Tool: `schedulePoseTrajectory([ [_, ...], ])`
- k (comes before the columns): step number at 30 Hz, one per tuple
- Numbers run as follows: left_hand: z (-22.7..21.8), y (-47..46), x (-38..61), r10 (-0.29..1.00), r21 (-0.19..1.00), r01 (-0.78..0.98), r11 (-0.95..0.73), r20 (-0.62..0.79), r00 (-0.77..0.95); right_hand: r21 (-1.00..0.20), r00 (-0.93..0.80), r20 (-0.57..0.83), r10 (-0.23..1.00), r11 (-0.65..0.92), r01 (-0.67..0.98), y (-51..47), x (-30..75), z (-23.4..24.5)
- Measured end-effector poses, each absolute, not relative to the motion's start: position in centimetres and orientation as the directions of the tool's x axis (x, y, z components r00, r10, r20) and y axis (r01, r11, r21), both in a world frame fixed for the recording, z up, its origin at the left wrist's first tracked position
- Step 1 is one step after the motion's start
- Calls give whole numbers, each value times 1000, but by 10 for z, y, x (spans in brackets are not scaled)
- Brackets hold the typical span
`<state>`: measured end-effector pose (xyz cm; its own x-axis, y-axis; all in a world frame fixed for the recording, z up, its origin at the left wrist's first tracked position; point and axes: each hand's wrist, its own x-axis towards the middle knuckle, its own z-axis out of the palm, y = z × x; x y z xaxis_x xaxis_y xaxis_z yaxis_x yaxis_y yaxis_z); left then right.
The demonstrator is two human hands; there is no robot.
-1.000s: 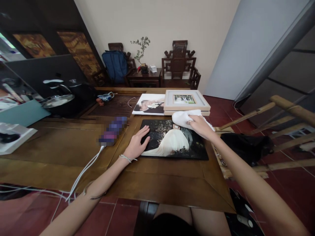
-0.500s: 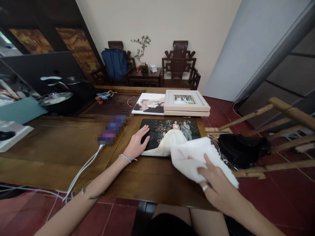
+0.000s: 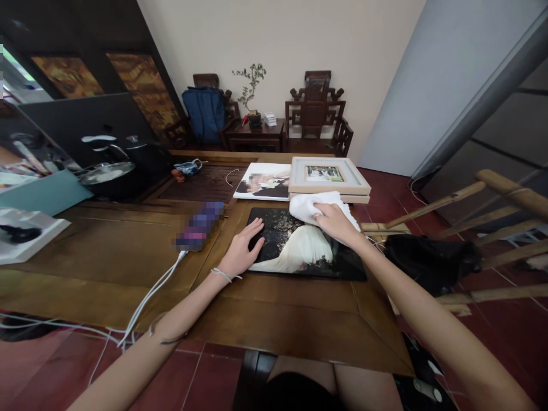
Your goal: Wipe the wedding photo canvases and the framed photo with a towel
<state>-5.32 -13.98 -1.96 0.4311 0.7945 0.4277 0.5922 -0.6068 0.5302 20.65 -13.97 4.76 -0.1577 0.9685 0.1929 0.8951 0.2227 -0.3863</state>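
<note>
A dark wedding photo panel [image 3: 299, 251] lies flat on the wooden table [image 3: 291, 308], a long white gown showing across its middle. My left hand [image 3: 244, 248] rests on the panel's left edge with the fingers stretched out. Bunched under my right hand [image 3: 336, 220] is a white fluffy cloth [image 3: 306, 206], pressed against the panel's upper right part. The cloth and hand hide the upper bodies of the pictured couple. My right fingers are closed on the cloth.
Behind the panel lie a white-edged photo print [image 3: 261, 181] and stacked pale wooden frames [image 3: 329, 178]. A phone [image 3: 199, 225] with white cables [image 3: 156, 291] is left of my left hand. Farther left stands a lidded pot [image 3: 109, 174]. A bamboo chair [image 3: 509, 197] is at right.
My right hand has carried the white cloth from the panel's lower right corner up and away to its upper right edge. My left hand keeps its place on the panel.
</note>
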Motion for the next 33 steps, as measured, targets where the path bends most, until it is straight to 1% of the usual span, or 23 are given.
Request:
schedulePoseTrajectory([
  [4, -20, -139, -53, 791, 528, 589, -611, 433, 432, -378, -155, 191, 969, 218, 900, -140, 201, 46],
  [8, -20, -139, -53, 796, 524, 599, -605, 415, 441, -375, -191, 158, 969, 238, 896, -195, 189, 39],
  [11, -20, -139, -53, 798, 526, 600, -603, 413, 439, -424, -268, 106, 957, 288, 859, -254, 178, 39],
  [13, -21, -139, -52, 798, 530, 596, -603, 419, 434, -460, -335, 99, 937, 341, 820, -287, 171, 40],
  [16, -21, -139, -52, 798, 536, 591, -603, 423, 431, -505, -405, 89, 910, 392, 769, -309, 163, 43],
  [19, -21, -139, -52, 796, 534, 590, -605, 423, 433, -490, -393, 66, 917, 373, 788, -290, 161, 43],
  [23, -20, -139, -53, 797, 532, 594, -604, 423, 432, -423, -284, 115, 952, 306, 853, -218, 161, 45],
  [24, -20, -139, -53, 798, 533, 593, -603, 421, 432, -410, -287, 93, 953, 299, 862, -198, 161, 47],
  [28, -19, -140, -53, 802, 544, 589, -598, 410, 435, -391, -229, 155, 961, 273, 879, -137, 160, 52],
  [30, -19, -140, -53, 801, 547, 586, -598, 410, 436, -386, -211, 162, 964, 259, 885, -127, 158, 51],
  [33, -20, -139, -53, 800, 548, 584, -599, 410, 437, -374, -214, 163, 963, 261, 890, -144, 152, 46],
])
